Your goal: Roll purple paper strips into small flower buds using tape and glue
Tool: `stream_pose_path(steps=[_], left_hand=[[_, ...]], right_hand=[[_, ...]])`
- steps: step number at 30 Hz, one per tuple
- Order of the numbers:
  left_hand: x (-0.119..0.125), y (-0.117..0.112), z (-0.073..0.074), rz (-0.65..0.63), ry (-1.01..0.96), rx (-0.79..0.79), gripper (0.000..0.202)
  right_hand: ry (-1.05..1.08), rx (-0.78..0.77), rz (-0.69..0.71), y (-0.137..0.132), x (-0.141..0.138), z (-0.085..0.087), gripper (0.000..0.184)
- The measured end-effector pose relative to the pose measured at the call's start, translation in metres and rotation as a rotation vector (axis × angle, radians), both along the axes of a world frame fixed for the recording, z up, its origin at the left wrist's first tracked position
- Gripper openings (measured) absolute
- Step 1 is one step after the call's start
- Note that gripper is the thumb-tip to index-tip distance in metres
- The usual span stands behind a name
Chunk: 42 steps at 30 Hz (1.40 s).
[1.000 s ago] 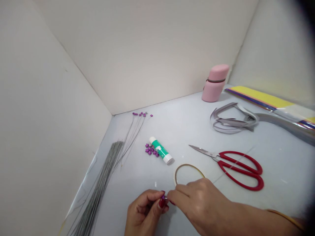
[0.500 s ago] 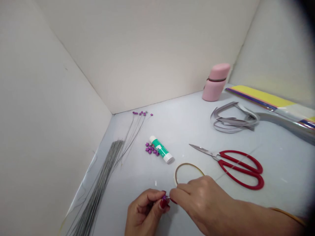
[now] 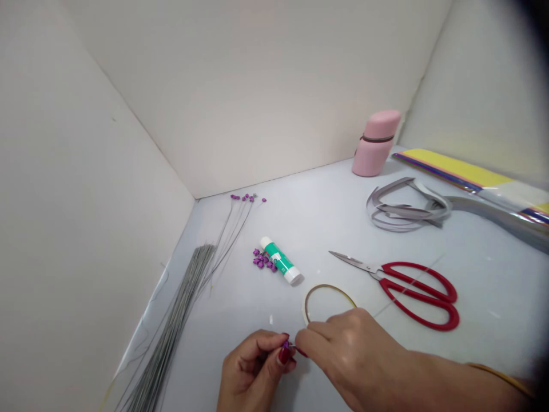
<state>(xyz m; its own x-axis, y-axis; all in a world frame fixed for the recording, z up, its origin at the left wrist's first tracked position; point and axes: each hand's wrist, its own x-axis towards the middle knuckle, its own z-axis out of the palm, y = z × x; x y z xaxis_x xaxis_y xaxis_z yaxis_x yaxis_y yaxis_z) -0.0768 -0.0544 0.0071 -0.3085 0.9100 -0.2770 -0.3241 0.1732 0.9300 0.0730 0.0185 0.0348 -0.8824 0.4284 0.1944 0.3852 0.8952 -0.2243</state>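
Low in the view, my left hand [image 3: 253,372] pinches a tiny purple bead [image 3: 285,344] between thumb and forefinger. My right hand [image 3: 347,355] meets it from the right, its fingertips pinched together against the bead on something too small to make out. A thin ring of tape [image 3: 326,300] lies flat just behind my right hand, partly covered by the knuckles. A small heap of purple beads [image 3: 263,260] sits beside a green and white glue stick [image 3: 281,269].
A bundle of thin grey wires [image 3: 171,337] lies along the left wall, with several bead-tipped wires [image 3: 244,199] fanned near the corner. Red-handled scissors [image 3: 412,289], curled grey paper strips [image 3: 405,209], a pink container [image 3: 375,144] and coloured paper sheets [image 3: 472,174] sit to the right.
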Motion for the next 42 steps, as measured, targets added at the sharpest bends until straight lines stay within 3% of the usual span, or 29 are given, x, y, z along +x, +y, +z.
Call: stream_pose_path(steps=[18, 42], left_hand=[[0.0009, 0.0005, 0.0025, 0.002, 0.014, 0.0, 0.011], [0.0013, -0.0001, 0.0015, -0.003, -0.016, -0.023, 0.012]], right_hand=[[-0.029, 0.018, 0.004, -0.0009, 0.0002, -0.0025, 0.018], [0.089, 0.055, 0.033, -0.0001, 0.0007, -0.002, 0.02]])
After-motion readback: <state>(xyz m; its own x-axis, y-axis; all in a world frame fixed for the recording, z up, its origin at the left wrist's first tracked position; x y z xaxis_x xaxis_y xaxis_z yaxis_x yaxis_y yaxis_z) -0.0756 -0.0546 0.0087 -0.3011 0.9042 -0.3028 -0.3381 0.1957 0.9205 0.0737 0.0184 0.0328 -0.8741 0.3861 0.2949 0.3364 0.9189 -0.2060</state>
